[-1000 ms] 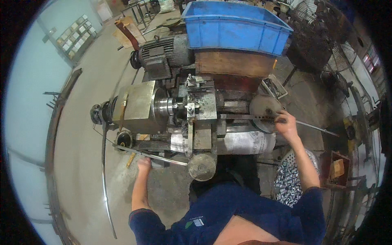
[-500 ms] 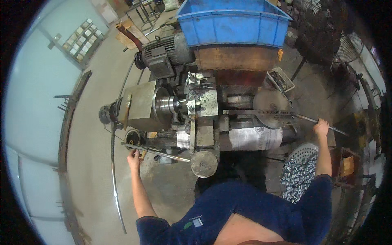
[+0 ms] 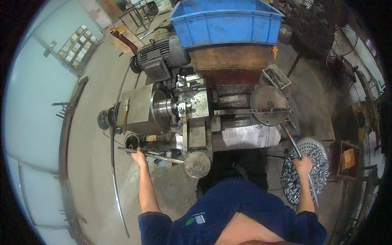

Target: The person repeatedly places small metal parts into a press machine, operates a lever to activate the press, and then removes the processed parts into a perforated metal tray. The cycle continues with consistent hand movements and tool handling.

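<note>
On the floor [image 3: 90, 118] a lathe [image 3: 200, 102] is standing, left fingers [image 3: 139, 152] gripping a lever [image 3: 165, 158] and right fingers [image 3: 301, 162] a rod [image 3: 292, 140], both curled closed, presumably for leverage.

The machine bed [image 3: 234, 99] carries 1 boxy metal housing [image 3: 136, 108] at its left.

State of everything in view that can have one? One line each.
Left hand: closed over the left rod
Right hand: closed around the right rod
Right rod: slanting, lower end past the hand
Blue crate: open-topped, upright on a brown box
Perforated basin: open, well filled with small metal pieces
Motor: running or stopped, can't tell
</note>
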{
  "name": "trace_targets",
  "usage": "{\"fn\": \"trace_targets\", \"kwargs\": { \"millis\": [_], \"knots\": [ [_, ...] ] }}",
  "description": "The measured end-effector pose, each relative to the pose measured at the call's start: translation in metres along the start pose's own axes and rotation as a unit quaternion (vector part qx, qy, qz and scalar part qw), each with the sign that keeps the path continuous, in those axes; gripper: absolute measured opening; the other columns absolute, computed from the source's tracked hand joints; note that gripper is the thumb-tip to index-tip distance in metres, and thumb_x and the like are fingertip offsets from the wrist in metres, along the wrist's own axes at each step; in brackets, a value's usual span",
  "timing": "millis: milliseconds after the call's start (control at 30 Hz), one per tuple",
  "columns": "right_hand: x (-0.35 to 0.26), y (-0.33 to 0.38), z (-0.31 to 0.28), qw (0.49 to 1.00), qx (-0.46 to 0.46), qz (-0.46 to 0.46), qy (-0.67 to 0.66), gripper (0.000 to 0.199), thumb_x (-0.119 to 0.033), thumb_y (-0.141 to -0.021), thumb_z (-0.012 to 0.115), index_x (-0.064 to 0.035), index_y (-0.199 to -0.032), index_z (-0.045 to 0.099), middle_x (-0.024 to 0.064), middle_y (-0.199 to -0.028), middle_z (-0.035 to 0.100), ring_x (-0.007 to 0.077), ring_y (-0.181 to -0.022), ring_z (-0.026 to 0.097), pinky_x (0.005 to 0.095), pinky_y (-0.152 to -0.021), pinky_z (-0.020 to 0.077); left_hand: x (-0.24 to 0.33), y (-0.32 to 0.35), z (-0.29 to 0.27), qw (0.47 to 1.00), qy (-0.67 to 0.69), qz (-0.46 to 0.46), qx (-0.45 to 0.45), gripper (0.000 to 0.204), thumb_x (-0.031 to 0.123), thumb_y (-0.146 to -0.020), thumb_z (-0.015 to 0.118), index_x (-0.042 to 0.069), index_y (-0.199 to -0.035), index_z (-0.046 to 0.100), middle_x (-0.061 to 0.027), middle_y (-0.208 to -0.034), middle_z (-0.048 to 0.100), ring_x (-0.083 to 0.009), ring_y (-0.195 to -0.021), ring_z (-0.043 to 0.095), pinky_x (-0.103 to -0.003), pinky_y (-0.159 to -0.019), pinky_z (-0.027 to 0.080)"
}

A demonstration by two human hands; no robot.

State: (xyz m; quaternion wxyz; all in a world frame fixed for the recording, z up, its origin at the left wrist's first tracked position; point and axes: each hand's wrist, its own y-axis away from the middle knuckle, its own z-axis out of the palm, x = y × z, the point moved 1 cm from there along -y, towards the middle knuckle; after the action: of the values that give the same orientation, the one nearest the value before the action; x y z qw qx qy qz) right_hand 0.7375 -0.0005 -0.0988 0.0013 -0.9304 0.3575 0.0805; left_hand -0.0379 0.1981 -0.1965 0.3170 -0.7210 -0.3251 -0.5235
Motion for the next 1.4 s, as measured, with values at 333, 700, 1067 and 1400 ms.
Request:
{"fn": "trace_targets", "kwargs": {
  "millis": [333, 700, 1067, 1400],
  "knots": [
    [-0.013, 0.023, -0.004, 0.999, 0.021, -0.002, -0.050, 0.043, -0.025, -0.056, 0.057, -0.0030, -0.093, 0.059, 0.0251, -0.080, 0.060, 0.0391, -0.080, 0.057, 0.0444, -0.074, 0.0440, 0.030, 0.018, 0.003, 0.998, 0.005, -0.045, -0.034, 0.026, 0.002, -0.073, 0.056, -0.006, -0.097, 0.050, -0.0094, -0.076, 0.056, -0.0159, -0.056, 0.052, -0.029, -0.047, 0.042],
    [0.070, -0.138, 0.027, 0.943, 0.210, -0.198, 0.163, 0.057, -0.030, -0.056, 0.070, -0.0103, -0.107, 0.056, 0.0129, -0.101, 0.057, 0.0297, -0.098, 0.052, 0.0444, -0.077, 0.0425, 0.083, 0.046, 0.007, 0.992, -0.037, -0.089, -0.086, 0.015, 0.008, -0.076, 0.053, -0.001, -0.087, 0.050, -0.0075, -0.068, 0.052, -0.0163, -0.045, 0.049, -0.030, -0.036, 0.040],
    [-0.043, -0.154, 0.009, 0.952, 0.263, -0.158, 0.018, 0.070, -0.017, -0.061, 0.061, -0.0062, -0.127, 0.039, 0.0152, -0.129, 0.042, 0.0297, -0.122, 0.035, 0.0445, -0.103, 0.0230, 0.040, 0.048, -0.038, 0.979, 0.053, -0.146, -0.129, 0.037, 0.032, -0.082, 0.056, 0.000, -0.101, 0.053, -0.0112, -0.078, 0.060, -0.0194, -0.064, 0.060, -0.031, -0.055, 0.048],
    [-0.046, -0.051, 0.045, 0.973, 0.079, -0.153, -0.156, 0.044, -0.014, -0.057, 0.059, -0.0015, -0.100, 0.060, 0.0196, -0.117, 0.051, 0.0345, -0.107, 0.049, 0.0376, -0.092, 0.0391, -0.045, 0.063, -0.002, 0.653, -0.674, 0.115, -0.326, 0.051, 0.053, -0.075, 0.052, 0.007, -0.097, 0.059, -0.0148, -0.093, 0.063, -0.0306, -0.088, 0.061, -0.041, -0.074, 0.049]
  ]
}}
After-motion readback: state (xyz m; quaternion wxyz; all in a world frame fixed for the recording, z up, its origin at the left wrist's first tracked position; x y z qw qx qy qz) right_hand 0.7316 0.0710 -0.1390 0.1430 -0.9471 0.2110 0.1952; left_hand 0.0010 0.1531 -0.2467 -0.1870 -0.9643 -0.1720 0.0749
